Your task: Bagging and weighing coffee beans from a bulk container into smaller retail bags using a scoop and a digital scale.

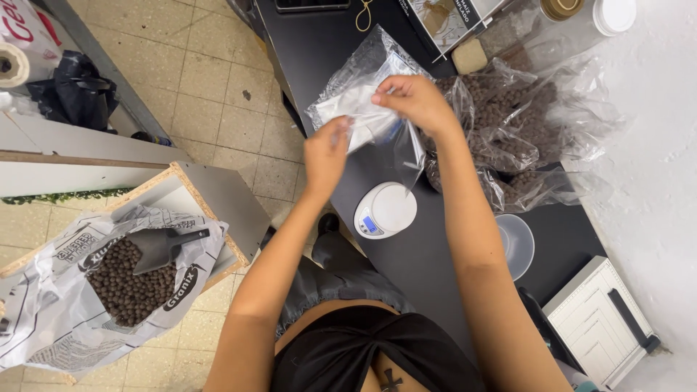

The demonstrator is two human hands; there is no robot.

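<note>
The black bench [435, 268] runs along the white wall and carries the working items within arm's reach. At its far right lie filled clear bags of brown pellets [523, 123], stacked together out of the working area. On the floor to the left, an open sack [94, 290] sits in a wooden box, a dark scoop [163, 245] resting in its pellets, handle up for ready pickup. A white paper cutter [599, 323] lies at the near right corner. A small round scale [385, 210] stands at the bench edge, its pan bare, beside a clear bowl [517, 243]. Above the scale, both hands hold an empty clear bag [363, 109] off the bench: left hand [325, 152] pinches its lower edge, right hand [414, 98] pinches the upper edge, fingers closed, apparently parting it.
</note>
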